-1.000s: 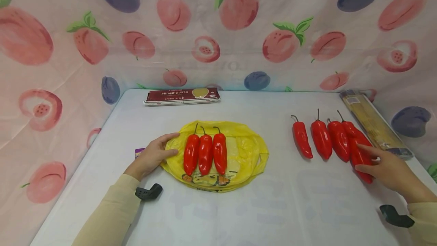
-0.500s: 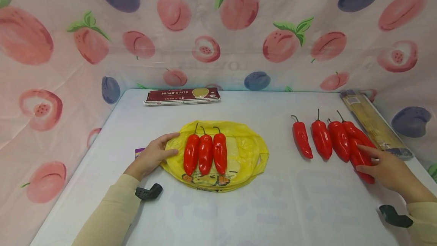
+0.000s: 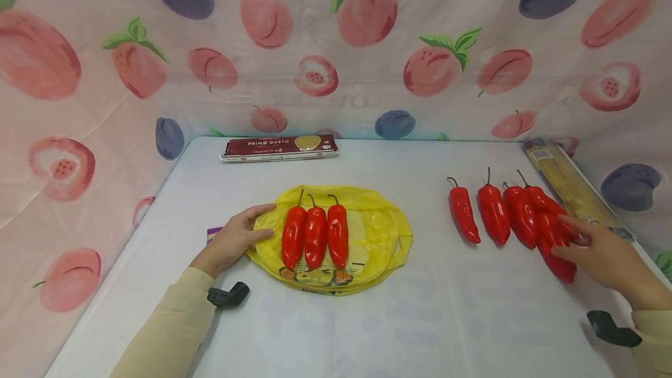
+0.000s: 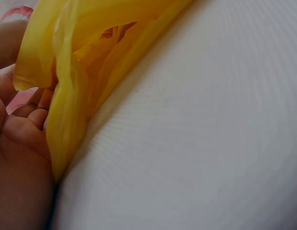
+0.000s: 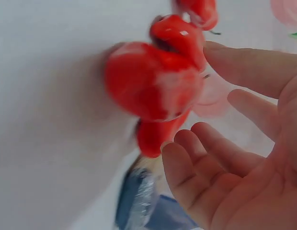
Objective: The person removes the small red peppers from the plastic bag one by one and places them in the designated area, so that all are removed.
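Observation:
Three red chili peppers (image 3: 316, 237) lie side by side on a flattened yellow plastic bag (image 3: 378, 249). My left hand (image 3: 235, 239) holds the bag at its left edge; in the left wrist view the bag's yellow film (image 4: 69, 105) runs between the fingers. At the right, my right hand (image 3: 604, 258) is beside the nearest red pepper (image 3: 554, 249), thumb and fingers spread apart. The right wrist view shows its relaxed fingers by that pepper (image 5: 148, 81), not closed round it. Several more red peppers (image 3: 494, 214) lie in a row to its left and behind.
A dark red spaghetti pack (image 3: 280, 149) lies at the back left of the white table (image 3: 420, 331). Along the right edge is a clear pasta pack (image 3: 572, 185). A small purple item (image 3: 212, 233) shows behind my left hand. Fruit-print cloth (image 3: 367, 86) hangs at back and sides.
My right hand has drawn slightly to the right, off the nearest pepper, its thumb and fingers parting from it. That pepper stays lying on the table. The left hand and bag have not moved.

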A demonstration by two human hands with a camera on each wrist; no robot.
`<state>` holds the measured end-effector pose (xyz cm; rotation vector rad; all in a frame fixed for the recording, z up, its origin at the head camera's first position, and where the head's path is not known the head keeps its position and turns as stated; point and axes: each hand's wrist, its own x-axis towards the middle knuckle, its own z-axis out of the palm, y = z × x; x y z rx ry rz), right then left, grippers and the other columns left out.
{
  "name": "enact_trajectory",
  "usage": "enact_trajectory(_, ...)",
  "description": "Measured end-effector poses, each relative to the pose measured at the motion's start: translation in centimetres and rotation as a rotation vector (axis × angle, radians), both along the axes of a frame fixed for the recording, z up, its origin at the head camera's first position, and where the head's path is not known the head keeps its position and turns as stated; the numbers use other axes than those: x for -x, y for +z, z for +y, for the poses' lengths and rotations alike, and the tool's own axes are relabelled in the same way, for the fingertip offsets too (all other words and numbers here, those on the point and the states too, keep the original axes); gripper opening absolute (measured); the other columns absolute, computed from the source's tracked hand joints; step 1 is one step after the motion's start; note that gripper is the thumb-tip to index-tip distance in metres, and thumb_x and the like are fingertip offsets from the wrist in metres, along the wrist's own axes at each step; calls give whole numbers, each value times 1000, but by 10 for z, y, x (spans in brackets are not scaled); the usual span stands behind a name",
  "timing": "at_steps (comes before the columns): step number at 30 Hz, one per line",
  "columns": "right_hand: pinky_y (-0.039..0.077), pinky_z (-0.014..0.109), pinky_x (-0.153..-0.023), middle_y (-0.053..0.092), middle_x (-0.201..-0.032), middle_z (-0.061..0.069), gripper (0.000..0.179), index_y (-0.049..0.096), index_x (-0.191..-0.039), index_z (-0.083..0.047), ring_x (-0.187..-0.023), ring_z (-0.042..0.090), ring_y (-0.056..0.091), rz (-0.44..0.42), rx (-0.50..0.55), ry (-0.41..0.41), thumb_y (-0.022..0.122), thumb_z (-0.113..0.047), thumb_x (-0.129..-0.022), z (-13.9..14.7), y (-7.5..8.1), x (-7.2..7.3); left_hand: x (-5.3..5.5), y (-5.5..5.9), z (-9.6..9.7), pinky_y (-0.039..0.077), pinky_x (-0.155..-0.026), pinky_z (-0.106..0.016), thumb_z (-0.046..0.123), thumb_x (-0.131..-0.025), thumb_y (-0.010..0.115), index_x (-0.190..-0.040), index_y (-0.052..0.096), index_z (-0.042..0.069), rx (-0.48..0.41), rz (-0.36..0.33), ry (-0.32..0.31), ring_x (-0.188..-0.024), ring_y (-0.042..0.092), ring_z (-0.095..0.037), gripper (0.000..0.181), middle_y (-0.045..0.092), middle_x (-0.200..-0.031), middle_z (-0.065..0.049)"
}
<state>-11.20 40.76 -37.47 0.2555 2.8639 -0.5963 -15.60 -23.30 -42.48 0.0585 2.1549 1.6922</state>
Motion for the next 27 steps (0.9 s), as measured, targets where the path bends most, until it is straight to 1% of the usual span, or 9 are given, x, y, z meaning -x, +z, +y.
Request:
enact_trajectory(5,57,59,-66,34,-128,48,89,23,-150,11,-108,65,38,36,-3,14,74,-29,-89,-15,11,1,0,0,-1,54,-91,-31,15,-94,68,-153,42,16,-4,2,-6,-127,53,-30,64,34,-157,-11)
enact_trajectory(9,57,60,-68,35,-132,47,87,27,-151,8,-110,66,38,94,15,78,75,-30,-89,-33,18,5,-1,0,-1,54,-91,-31,15,-94,68,-153,41,16,-6,4,-8,-125,54,-30,64,35,-157,-11)
enact_trajectory(12,58,59,-65,39,-131,44,84,32,-150,7,-112,64,39,129,23,128,76,-31,-89,-49,22,8,-1,0,-1,54,-91,-32,15,-94,68,-153,41,16,-10,2,-9,-125,55,-29,64,35,-157,-11)
enact_trajectory(15,57,60,-66,40,-133,42,83,34,-151,3,-115,62,38,137,25,157,74,-35,-90,-65,26,10,-1,0,0,54,-91,-32,15,-94,68,-153,41,16,-15,-3,-8,-125,54,-30,64,35,-157,-11)
enact_trajectory(17,58,59,-66,41,-134,41,81,36,-151,2,-116,61,37,154,31,175,74,-34,-90,-76,29,11,-1,0,0,54,-91,-32,15,-94,68,-153,42,16,-14,-6,-6,-126,54,-30,64,35,-157,-11)
enact_trajectory(21,58,58,-74,39,-141,38,80,34,-154,-2,-121,59,41,145,112,184,73,-34,-92,-99,34,14,0,-1,0,54,-91,-32,15,-94,68,-153,42,16,-9,-9,-2,-127,53,-30,64,35,-157,-11)
enact_trajectory(23,57,56,-78,41,-143,36,79,33,-155,-3,-122,57,45,136,152,198,71,-36,-93,-110,37,16,0,-1,-1,54,-91,-32,15,-94,69,-153,42,17,-5,-11,1,-128,52,-31,65,34,-157,-11)
enact_trajectory(25,57,55,-79,43,-144,35,79,34,-155,-5,-123,55,47,124,182,208,71,-37,-93,-121,39,18,0,-1,0,54,-91,-32,15,-94,69,-153,41,17,-2,-10,2,-129,52,-31,65,33,-158,-11)
enact_trajectory(27,58,53,-79,46,-142,32,76,37,-154,-5,-123,53,49,126,200,236,72,-35,-93,-132,40,19,0,-1,0,54,-91,-32,16,-94,69,-153,41,16,4,-7,2,-129,52,-31,66,33,-158,-11)
